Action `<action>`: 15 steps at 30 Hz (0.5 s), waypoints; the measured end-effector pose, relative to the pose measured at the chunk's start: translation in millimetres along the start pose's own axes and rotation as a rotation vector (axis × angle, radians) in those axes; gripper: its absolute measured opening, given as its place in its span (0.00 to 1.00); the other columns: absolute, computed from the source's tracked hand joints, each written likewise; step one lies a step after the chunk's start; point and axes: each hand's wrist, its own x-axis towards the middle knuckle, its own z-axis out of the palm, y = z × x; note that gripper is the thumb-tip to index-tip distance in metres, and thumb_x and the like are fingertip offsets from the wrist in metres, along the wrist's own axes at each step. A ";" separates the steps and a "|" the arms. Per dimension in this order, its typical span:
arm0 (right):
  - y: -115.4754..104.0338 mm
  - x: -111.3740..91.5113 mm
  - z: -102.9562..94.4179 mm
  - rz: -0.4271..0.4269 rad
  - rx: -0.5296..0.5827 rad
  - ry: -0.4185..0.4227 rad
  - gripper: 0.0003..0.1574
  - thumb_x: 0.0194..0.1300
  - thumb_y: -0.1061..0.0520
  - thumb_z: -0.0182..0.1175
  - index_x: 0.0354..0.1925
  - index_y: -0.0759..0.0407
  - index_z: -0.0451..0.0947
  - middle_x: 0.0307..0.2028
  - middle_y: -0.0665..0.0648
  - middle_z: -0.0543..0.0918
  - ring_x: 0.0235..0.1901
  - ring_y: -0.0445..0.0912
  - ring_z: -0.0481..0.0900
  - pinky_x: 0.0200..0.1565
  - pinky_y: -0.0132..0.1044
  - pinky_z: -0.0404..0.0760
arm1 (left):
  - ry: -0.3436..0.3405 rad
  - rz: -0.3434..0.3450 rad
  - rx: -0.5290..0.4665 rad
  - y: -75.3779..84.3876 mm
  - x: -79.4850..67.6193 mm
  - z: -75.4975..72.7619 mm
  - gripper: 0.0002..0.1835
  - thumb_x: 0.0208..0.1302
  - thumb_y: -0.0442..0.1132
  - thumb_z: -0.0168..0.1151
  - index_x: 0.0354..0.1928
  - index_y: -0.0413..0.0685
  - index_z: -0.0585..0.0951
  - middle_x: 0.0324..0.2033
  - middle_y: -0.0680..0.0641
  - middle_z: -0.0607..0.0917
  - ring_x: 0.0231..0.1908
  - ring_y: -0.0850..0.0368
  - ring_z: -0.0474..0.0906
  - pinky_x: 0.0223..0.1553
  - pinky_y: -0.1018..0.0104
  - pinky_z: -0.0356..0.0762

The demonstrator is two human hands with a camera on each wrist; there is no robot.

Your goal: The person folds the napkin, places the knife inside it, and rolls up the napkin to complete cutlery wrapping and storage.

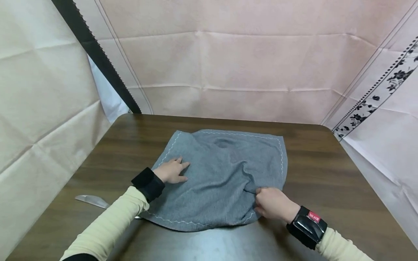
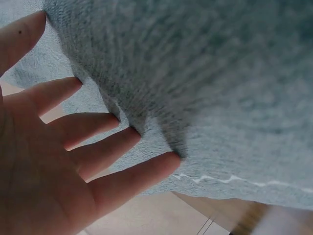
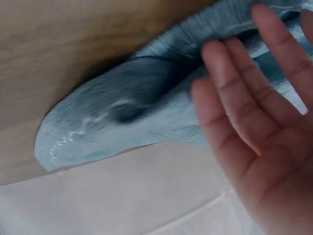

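A grey-blue cloth [image 1: 209,203] with white zigzag stitching along its edges lies spread on the table, wrinkled toward its right side. My left hand [image 1: 172,171] rests on its left part with the fingers spread. In the left wrist view, those fingertips [image 2: 171,160] press into the fabric and raise small folds. At the cloth's lower right edge is my right hand [image 1: 273,203]. Its fingers [image 3: 239,93] look fairly straight in the right wrist view, where they touch the bunched fabric [image 3: 176,117].
A shiny table knife [image 1: 92,200] lies to the left, partly hidden under my left sleeve [image 1: 114,221]. The brown wooden table [image 1: 326,174] has rounded far corners. Pale creased sheets [image 1: 248,65] hang behind it and at both sides.
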 end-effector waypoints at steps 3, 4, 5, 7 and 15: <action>-5.5 -9.0 -1.5 0.018 -0.007 -0.022 0.20 0.42 0.55 0.69 0.10 0.50 0.66 0.15 0.45 0.64 0.15 0.38 0.65 0.18 0.35 0.66 | -0.016 -0.012 0.001 1.3 0.0 -1.2 0.33 0.62 0.49 0.57 0.65 0.41 0.62 0.63 0.28 0.56 0.63 0.34 0.52 0.56 0.42 0.59; -6.8 -12.2 -1.8 0.030 0.003 -0.035 0.21 0.42 0.55 0.69 0.10 0.50 0.65 0.15 0.44 0.64 0.15 0.38 0.64 0.18 0.35 0.66 | -0.016 -0.015 -0.001 1.5 0.2 -1.2 0.33 0.62 0.49 0.57 0.65 0.40 0.62 0.63 0.28 0.56 0.63 0.33 0.52 0.55 0.42 0.59; -7.7 -15.4 -2.0 0.040 0.013 -0.051 0.22 0.42 0.55 0.69 0.10 0.50 0.63 0.14 0.43 0.63 0.14 0.37 0.63 0.17 0.34 0.64 | -0.017 -0.019 0.000 1.7 0.4 -1.0 0.33 0.62 0.49 0.57 0.65 0.40 0.63 0.63 0.28 0.56 0.62 0.33 0.52 0.55 0.42 0.59; -8.6 -21.9 -2.0 0.059 0.047 -0.089 0.23 0.42 0.55 0.68 0.09 0.49 0.62 0.12 0.42 0.61 0.13 0.36 0.60 0.15 0.33 0.62 | -0.016 -0.031 0.002 1.8 1.3 -0.5 0.34 0.62 0.50 0.57 0.65 0.41 0.62 0.63 0.28 0.56 0.62 0.32 0.52 0.54 0.41 0.60; -3.8 -42.9 -5.8 0.188 0.391 -0.429 0.26 0.45 0.56 0.67 0.05 0.51 0.61 0.05 0.39 0.61 0.06 0.32 0.60 0.10 0.26 0.57 | -0.014 -0.096 0.019 -2.9 6.4 1.9 0.34 0.63 0.51 0.55 0.66 0.41 0.61 0.63 0.27 0.56 0.61 0.31 0.53 0.52 0.40 0.62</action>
